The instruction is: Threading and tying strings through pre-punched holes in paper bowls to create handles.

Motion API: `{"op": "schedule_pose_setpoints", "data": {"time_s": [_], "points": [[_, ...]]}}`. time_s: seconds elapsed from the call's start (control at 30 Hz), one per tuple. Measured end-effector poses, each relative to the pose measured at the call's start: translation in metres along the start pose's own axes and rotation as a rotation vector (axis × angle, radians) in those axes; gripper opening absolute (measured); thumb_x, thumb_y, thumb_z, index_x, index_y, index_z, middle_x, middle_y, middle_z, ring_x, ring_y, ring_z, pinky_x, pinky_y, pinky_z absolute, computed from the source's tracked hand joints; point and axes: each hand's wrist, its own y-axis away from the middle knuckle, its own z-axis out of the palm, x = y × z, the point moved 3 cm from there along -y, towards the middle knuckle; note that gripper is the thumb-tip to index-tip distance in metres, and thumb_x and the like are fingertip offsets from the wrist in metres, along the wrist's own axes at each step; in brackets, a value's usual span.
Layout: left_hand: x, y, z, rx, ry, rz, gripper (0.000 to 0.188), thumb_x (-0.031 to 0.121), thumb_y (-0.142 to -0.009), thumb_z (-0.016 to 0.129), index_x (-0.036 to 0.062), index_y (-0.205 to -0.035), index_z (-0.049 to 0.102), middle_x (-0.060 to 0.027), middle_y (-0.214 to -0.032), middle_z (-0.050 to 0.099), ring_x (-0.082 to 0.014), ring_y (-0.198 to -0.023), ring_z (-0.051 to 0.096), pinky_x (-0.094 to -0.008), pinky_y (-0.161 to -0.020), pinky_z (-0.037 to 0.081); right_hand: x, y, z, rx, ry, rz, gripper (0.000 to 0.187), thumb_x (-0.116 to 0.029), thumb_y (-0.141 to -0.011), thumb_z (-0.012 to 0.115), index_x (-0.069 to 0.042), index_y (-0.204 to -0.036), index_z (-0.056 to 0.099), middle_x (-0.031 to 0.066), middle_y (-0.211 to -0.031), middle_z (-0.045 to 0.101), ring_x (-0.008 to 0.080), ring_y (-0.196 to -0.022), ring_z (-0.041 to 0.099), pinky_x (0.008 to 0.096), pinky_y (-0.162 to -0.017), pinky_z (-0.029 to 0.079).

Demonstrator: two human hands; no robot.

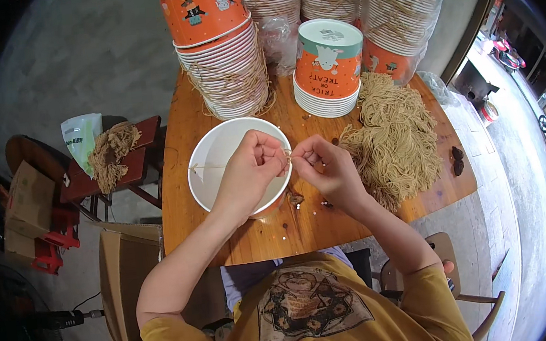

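Observation:
A white-lined paper bucket (222, 142) stands mouth up on the wooden table (191, 239) in front of me. A tan cord (211, 167) runs from its left wall across the opening and passes behind my left hand. My left hand (254, 172) reaches over the bucket, thumb and fingers pinched on the cord at the right rim. Just beyond that rim, my right hand (332, 173) pinches the cord too, its fingertips close to the left ones. Part of the cord between the fingers is hidden. To the right of my right hand lies a large pile of tan cords (400, 140).
Nested orange buckets with cords (225, 71) rise at the back left. An upside-down stack (328, 68) stands behind my hands, more bagged stacks (404, 3) at the back right. Small dark objects (458, 161) lie near the right edge. A bench (144, 139) holds another cord bundle (112, 155).

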Motion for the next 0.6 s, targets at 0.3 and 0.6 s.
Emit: {"op": "schedule_pose_setpoints", "data": {"time_s": [0.3,0.6], "points": [[-0.0036,-0.0033,-0.0022,-0.029,0.173,-0.185,0.009,0.005,-0.09,0.055,-0.0031,-0.095,0.058,-0.004,-0.08,0.059,-0.0091,-0.072,0.057,-0.0209,-0.068,0.048,-0.0039,-0.0006,-0.001,-0.028,-0.002,0.024,0.009,-0.006,-0.085,0.062,-0.001,-0.092,0.058,-0.0014,-0.077,0.058,0.0039,-0.07,0.051,0.0191,-0.064,0.042],[0.0,0.0009,0.0007,-0.047,0.049,-0.139,0.012,0.007,-0.091,0.053,-0.0036,-0.094,0.058,-0.0028,-0.077,0.057,-0.007,-0.067,0.051,-0.0204,-0.063,0.043,-0.0019,-0.0013,-0.0007,-0.026,-0.026,0.033,0.01,-0.006,-0.085,0.062,0.0,-0.093,0.058,-0.0007,-0.078,0.058,0.004,-0.071,0.052,0.0194,-0.065,0.043]]}}
